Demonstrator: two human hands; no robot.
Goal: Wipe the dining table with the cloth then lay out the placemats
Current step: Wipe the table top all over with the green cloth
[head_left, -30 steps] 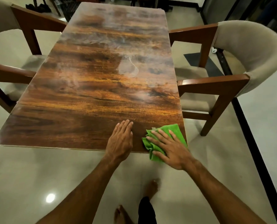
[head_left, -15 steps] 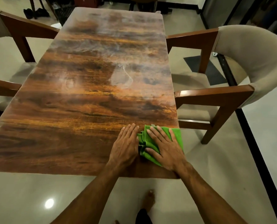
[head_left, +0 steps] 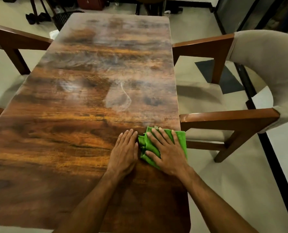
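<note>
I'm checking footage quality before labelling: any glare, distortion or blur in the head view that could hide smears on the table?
Head view: pale sheen washes out the far half of the table; wide-angle bending curves the chair and table edges; the near end is dim but readable; the cloth and both hands, left hand and right hand, look sharp.

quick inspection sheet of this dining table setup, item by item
surface: wooden dining table, hazy smears across its middle and far end
job's things: green cloth bunched near the table's right edge; placemats nothing seen
clutter: nothing seen on the tabletop
grippers: right hand flat on the cloth; left hand flat on bare wood beside it
cables: nothing seen
surroundings: armchair at right, chair arms at left, pale tiled floor
</note>
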